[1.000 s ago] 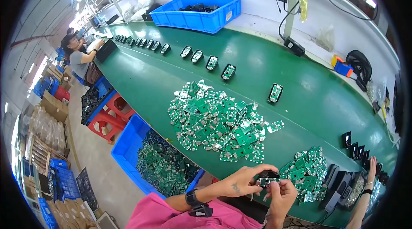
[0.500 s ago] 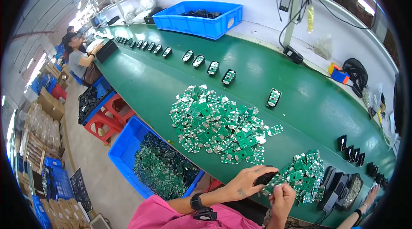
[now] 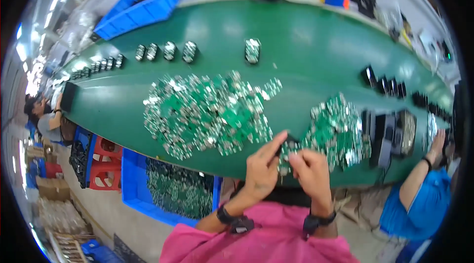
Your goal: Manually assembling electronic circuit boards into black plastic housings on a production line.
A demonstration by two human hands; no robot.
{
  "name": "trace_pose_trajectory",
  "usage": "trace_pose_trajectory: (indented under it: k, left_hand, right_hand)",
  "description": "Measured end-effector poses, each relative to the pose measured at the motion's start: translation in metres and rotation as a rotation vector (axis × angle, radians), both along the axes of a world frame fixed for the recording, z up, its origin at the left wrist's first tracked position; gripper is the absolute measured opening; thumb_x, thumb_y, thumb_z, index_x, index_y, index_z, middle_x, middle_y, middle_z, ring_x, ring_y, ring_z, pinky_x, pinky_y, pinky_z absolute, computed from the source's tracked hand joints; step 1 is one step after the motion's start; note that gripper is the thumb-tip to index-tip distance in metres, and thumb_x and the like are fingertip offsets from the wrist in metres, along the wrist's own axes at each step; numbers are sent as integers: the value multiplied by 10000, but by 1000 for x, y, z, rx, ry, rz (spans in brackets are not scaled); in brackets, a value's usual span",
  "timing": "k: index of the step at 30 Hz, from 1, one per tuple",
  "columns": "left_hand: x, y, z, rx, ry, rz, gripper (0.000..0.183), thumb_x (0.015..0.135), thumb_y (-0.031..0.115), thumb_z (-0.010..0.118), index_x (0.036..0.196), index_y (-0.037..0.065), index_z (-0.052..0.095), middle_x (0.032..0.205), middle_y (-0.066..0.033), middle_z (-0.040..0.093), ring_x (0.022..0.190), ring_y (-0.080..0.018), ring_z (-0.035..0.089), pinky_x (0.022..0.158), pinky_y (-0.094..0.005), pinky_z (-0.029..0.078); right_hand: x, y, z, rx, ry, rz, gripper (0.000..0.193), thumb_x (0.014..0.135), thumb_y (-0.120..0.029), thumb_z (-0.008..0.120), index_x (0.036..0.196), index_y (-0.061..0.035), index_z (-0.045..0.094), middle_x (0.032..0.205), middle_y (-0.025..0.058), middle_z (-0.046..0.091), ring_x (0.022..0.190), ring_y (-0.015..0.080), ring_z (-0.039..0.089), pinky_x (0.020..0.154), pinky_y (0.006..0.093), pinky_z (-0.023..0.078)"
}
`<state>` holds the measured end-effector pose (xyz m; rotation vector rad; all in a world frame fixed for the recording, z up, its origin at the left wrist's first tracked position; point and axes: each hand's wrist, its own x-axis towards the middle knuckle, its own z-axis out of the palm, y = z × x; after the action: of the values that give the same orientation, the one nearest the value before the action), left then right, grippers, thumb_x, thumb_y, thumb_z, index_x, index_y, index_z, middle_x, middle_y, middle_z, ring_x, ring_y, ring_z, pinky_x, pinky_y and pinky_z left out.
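Note:
Close together at the table's near edge, my left hand (image 3: 261,170) is closed on a small black plastic case (image 3: 292,139), mostly covered by fingers. My right hand (image 3: 313,173) pinches a green circuit board (image 3: 286,158) against that case, thumb on top. Whether the board sits inside the case I cannot tell, as the picture is blurred. Just right of my hands lies a small pile of circuit boards (image 3: 335,132). A larger pile of boards (image 3: 197,117) spreads to the left. Beyond it stand black cases with boards in them (image 3: 190,52), one of them apart (image 3: 252,51).
Black plastic units (image 3: 387,134) lie right of the small pile, with empty-looking black cases (image 3: 382,85) behind. A co-worker's hand (image 3: 437,145) rests at the far right. A blue bin of boards (image 3: 129,184) stands below the table; another blue bin (image 3: 143,14) sits at the back left.
My view has swung right, so the table things appear farther left. My hands have drawn closer together, with the board now held low against the black case.

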<state>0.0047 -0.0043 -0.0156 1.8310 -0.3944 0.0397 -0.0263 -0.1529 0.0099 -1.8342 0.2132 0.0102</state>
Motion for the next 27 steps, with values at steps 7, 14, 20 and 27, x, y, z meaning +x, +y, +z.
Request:
trace_pose_trajectory:
  k: [7,14,20,27]
  left_hand:
    - [15,20,-7,-533,519,-317,628,871,-107,476,1478,19,371,1340,-135,537,945,-112,635,624,-210,498]
    - [8,16,-12,-458,550,-212,420,979,96,546,1378,12,444,1201,-141,591,730,-150,689,479,-193,486]
    - [8,10,-13,-427,610,-174,351,1007,122,509,1339,15,467,1094,-122,627,694,-141,675,448,-197,495]
    - [13,7,-16,-348,600,-93,315,1011,122,504,1308,20,519,986,-74,674,704,-71,606,486,-217,498]
  right_hand:
    - [5,-1,-15,21,11,-43,240,919,-164,672,745,-2,642,554,-25,539,506,35,471,449,235,329]
    - [1,7,-25,-254,-69,-80,227,896,-195,699,806,6,645,529,43,563,452,86,500,425,273,351]
    - [7,13,-21,-45,-60,-17,365,943,-129,600,1291,-35,541,660,67,560,550,111,498,518,308,409]
    - [12,14,-29,-135,-95,44,382,972,-112,523,1349,-53,507,774,142,584,639,240,575,631,340,473]
